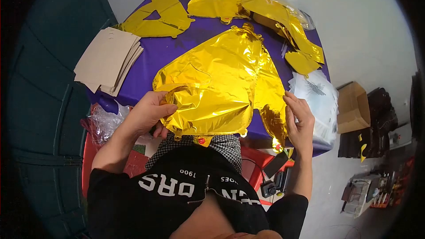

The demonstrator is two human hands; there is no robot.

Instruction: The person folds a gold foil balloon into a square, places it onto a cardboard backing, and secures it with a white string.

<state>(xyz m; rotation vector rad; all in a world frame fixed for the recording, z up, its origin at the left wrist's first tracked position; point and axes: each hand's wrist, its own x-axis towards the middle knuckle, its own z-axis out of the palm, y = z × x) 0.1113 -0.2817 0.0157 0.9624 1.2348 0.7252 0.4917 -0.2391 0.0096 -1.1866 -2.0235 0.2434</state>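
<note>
A flat, creased gold foil balloon (221,71) lies across the table in front of me, its near edge hanging toward my lap. My left hand (152,111) is closed on its lower left edge, thumb on top and fingers underneath. At the right edge, my right hand (301,117) pinches the foil between thumb and fingers. A red spot marks a tab (202,140) on the near edge. The part of the foil under my left thumb is partly folded over.
A purple cloth (177,46) covers the table. More flat gold balloons (166,17) lie along the back. Brown cardboard sheets (106,59) are stacked at left; clear plastic bags (312,93) lie at right. Crumpled plastic (108,121) sits lower left, and a cardboard box (353,106) stands beyond the table.
</note>
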